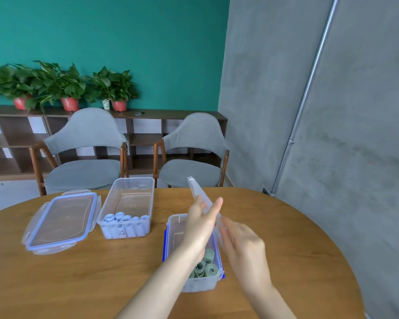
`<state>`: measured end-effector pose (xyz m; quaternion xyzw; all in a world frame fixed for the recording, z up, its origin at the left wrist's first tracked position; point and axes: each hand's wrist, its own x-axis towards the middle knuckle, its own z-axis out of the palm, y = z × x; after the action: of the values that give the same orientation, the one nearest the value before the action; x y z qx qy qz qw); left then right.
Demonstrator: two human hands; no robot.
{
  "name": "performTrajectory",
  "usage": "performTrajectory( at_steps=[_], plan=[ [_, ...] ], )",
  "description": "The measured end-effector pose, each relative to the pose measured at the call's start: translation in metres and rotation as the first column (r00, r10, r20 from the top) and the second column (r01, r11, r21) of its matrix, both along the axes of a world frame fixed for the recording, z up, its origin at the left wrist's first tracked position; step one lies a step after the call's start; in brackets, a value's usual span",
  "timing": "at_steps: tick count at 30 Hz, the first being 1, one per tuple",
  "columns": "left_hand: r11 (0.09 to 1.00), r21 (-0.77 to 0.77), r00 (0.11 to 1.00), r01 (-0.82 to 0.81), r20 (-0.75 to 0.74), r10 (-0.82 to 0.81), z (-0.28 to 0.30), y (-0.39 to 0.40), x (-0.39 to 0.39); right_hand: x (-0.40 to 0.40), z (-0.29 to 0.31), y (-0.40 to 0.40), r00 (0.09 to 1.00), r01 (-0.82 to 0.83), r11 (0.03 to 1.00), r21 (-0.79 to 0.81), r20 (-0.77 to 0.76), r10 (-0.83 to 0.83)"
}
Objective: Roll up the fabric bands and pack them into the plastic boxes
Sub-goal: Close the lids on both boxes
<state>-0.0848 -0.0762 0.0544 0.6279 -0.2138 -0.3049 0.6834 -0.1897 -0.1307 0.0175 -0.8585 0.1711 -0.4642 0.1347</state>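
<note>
A clear lid [197, 189] stands tilted on edge above the right plastic box [171, 229], which has blue clips and holds several green fabric rolls [206, 267] at its near end. My left hand [202, 221] holds the lid, with the thumb on one face and straight fingers on the other. My right hand [242, 245], blurred by motion, meets the lid's near end from the right with its fingertips. A second open box [129, 192] to the left holds several white-blue rolls [124, 218] at its near end.
Another blue-rimmed lid [60, 222] lies flat on the round wooden table [90, 279], left of the boxes. Two grey chairs [85, 157] stand behind the table's far edge. Behind them are a shelf with potted plants and, to the right, a grey wall.
</note>
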Motion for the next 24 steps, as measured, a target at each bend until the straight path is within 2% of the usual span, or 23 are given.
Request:
performTrajectory(
  at_steps=[3, 6, 8, 10, 11, 13, 14, 15, 19, 21, 24],
  plan=[
    [0.992, -0.060, 0.993, -0.114, 0.025, 0.115, -0.011, 0.024, 0.000, 0.001, -0.011, 0.022, 0.992, -0.122, 0.992, -0.039, -0.017, 0.121],
    [0.966, -0.152, 0.978, -0.208, -0.044, 0.204, -0.017, 0.050, -0.001, -0.001, -0.015, 0.035, 0.972, -0.234, 0.965, 0.121, -0.006, 0.237],
    [0.945, -0.208, 0.964, -0.254, -0.135, 0.229, -0.023, 0.066, 0.002, -0.002, -0.021, 0.033, 0.982, -0.169, 0.962, 0.214, -0.043, 0.182],
    [0.930, -0.247, 0.948, -0.273, -0.235, 0.216, -0.028, 0.079, 0.008, -0.001, -0.028, 0.024, 0.994, -0.029, 0.935, 0.354, -0.085, 0.063],
    [0.929, -0.259, 0.944, -0.264, -0.269, 0.193, -0.031, 0.086, 0.011, -0.002, -0.028, 0.020, 0.994, 0.001, 0.872, 0.490, -0.096, 0.053],
    [0.941, -0.260, 0.944, -0.216, -0.303, 0.133, -0.034, 0.096, 0.014, 0.000, -0.025, 0.018, 0.989, -0.079, 0.607, 0.791, -0.016, 0.148],
    [0.951, -0.240, 0.949, -0.195, -0.289, 0.121, -0.037, 0.099, 0.015, 0.002, -0.025, 0.018, 0.978, -0.152, 0.486, 0.861, 0.060, 0.201],
    [0.961, -0.209, 0.958, -0.181, -0.258, 0.125, -0.040, 0.101, 0.016, 0.003, -0.026, 0.018, 0.970, -0.184, 0.463, 0.867, 0.084, 0.229],
    [0.983, -0.036, 0.982, -0.179, -0.076, 0.175, -0.053, 0.096, 0.017, 0.010, -0.038, 0.024, 0.980, -0.173, 0.485, 0.857, 0.102, 0.170],
    [0.983, 0.001, 0.982, -0.184, -0.035, 0.184, -0.058, 0.088, 0.019, 0.014, -0.043, 0.029, 0.994, -0.084, 0.508, 0.858, 0.038, 0.101],
    [0.974, 0.063, 0.975, -0.219, 0.036, 0.217, -0.073, 0.075, 0.028, 0.022, -0.051, 0.033, 0.993, 0.015, 0.583, 0.813, -0.078, 0.083]
  ],
)
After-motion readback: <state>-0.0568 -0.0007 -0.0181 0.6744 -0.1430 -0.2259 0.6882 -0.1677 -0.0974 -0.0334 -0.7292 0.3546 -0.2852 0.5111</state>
